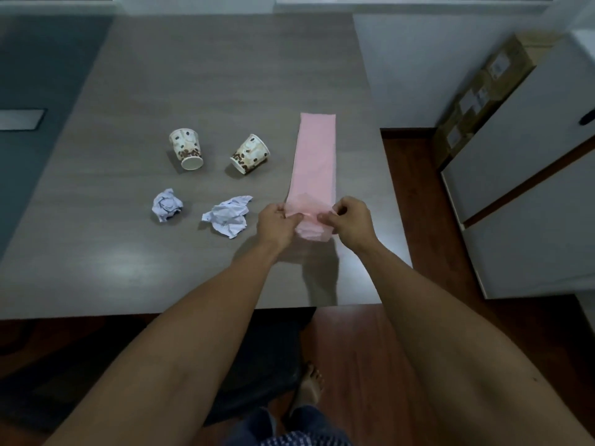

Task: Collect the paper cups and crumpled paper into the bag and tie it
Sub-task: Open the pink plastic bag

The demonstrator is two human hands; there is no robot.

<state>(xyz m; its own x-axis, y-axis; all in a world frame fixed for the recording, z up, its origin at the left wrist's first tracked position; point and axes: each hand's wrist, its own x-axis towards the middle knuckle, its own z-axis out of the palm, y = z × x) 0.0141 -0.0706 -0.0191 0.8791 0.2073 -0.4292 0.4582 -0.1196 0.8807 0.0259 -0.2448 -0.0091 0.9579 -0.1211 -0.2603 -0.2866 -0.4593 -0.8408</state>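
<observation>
— Progress so far?

— Barely begun, by the look of it. Nothing collected yet. Pink bag [317, 162] flat and folded long on the tabletop [193, 75], only the near end lifted and ruffled.

— Hands?

— Both at that near end. Left hand [277, 221] pinching the bag's left edge, right hand [351, 220] pinching the right edge, fingers curled on the thin film. Probably teasing the mouth apart; mouth itself not yet clearly open.

— Cups?

— Two, both tipped on their sides, left of the bag. Nearer paper cup [250, 153] just beside the bag's middle stretch, farther paper cup [186, 149] well off to the left of it. Neither touched.

— Paper?

— Two wads, also left of the bag, nearer the person than the cups. Loose crumpled paper [228, 215] close to the bag's near end, just beside the left hand. Tight paper ball [166, 205] farther left again.

— Left to do, then?

— Nearly all of it, judging from this: open the mouth, drop in two cups and two wads, gather the top, tie.

— Any snag likely?

— Thin film clinging together, perhaps; slow to part.
</observation>
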